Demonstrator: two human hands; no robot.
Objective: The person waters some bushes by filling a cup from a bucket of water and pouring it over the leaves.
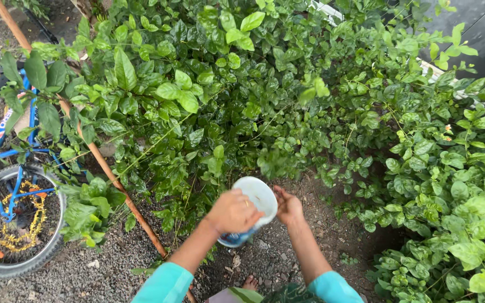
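White plastic tub (259, 197) gripped at the rim by left hand (233, 211), right hand (288, 206) against the far side.

Left hand closed over the near edge of the tub, fingers wrapped, ring on one finger; tub tilted, blue lower part below the knuckles. Right hand touching the tub's right side, fingers curled, grasp not fully visible, so cannot tell whether clenched or loose. Turquoise sleeves (166, 283) at both forearms. Leafy green shrub (242, 106) directly beyond both hands. Slanted wooden pole (116, 182) left of the left hand. Blue bicycle (12, 185) well to the left, wheel strung with yellow garland. Gravel and bare soil (276, 255) beneath the hands; a bare toe (250, 282) below.
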